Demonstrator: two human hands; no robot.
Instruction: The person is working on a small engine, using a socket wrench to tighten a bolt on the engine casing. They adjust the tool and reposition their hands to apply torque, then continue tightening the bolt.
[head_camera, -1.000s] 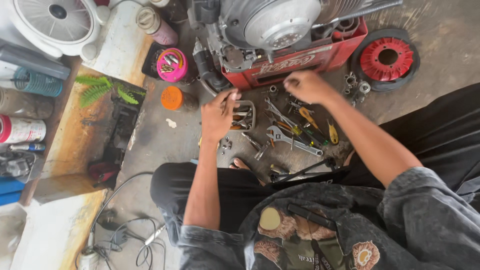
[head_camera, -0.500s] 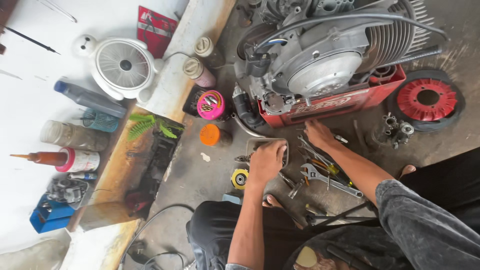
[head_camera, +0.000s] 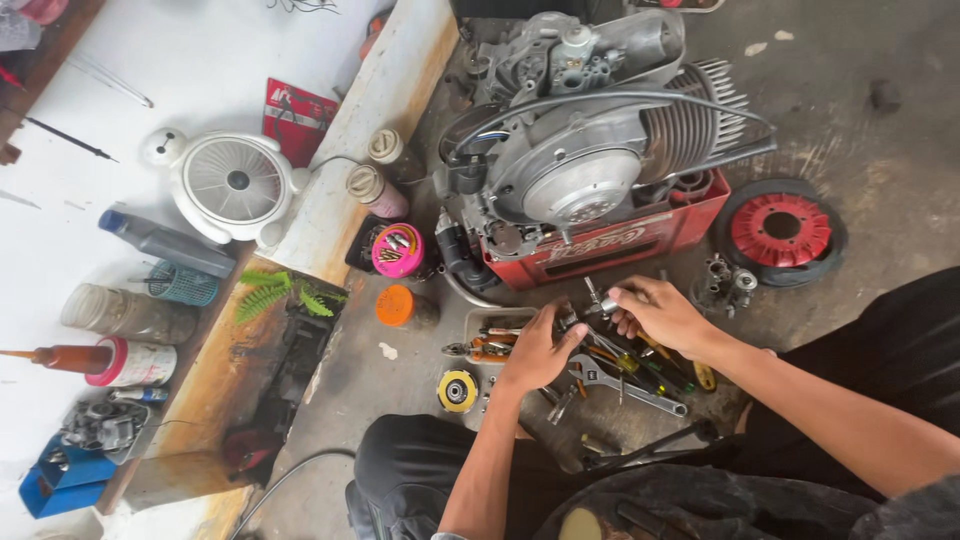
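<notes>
My left hand rests palm down on a heap of hand tools on the concrete floor, fingers over a small tray of pliers; whether it grips anything is hidden. Just to its right, my right hand pinches a small silver metal part between its fingertips. An adjustable wrench and several screwdrivers lie below and between both hands. A grey scooter engine sits on a red crate right behind the hands.
A red brake drum in a black tyre lies at right, a small carburettor-like part beside it. At left are an orange lid, a pink tub, a yellow disc, a white fan, bottles and a wooden ledge.
The view has tilted up and moved closer, showing more of the engine. Both hands have come together over the tools, and the right hand now holds a small metal part.
</notes>
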